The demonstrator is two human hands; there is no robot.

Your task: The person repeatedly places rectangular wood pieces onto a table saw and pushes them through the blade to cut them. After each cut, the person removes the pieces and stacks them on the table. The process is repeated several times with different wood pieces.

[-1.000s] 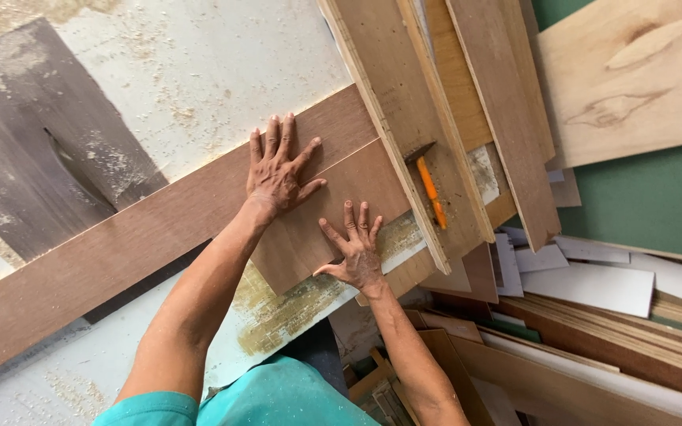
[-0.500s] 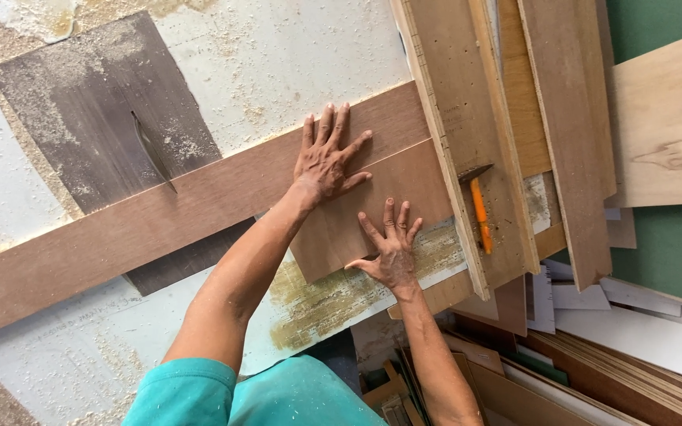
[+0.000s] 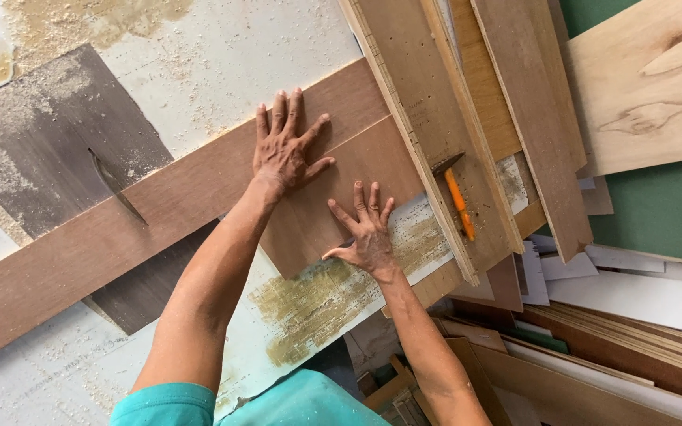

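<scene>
My left hand (image 3: 284, 147) lies flat, fingers spread, on a long reddish-brown board (image 3: 144, 217) that runs diagonally across the saw table (image 3: 199, 63). My right hand (image 3: 366, 233) presses flat on a shorter brown panel (image 3: 341, 189) lying alongside the long board, its far end against a wooden fence plank (image 3: 412, 118). Neither hand grips anything; both only press down. The saw slot (image 3: 116, 185) crosses the long board's near edge in a dark grey insert (image 3: 49, 150).
An orange-handled tool (image 3: 459, 207) lies on the planks by the fence. Stacked boards (image 3: 530, 118) and a pale plywood sheet (image 3: 657, 87) sit at the right. Offcuts and white panels (image 3: 617, 292) pile up below right. Sawdust covers the table.
The view has shifted so the boards and hands appear further right and lower. Both hands stay flat on the same two boards.
</scene>
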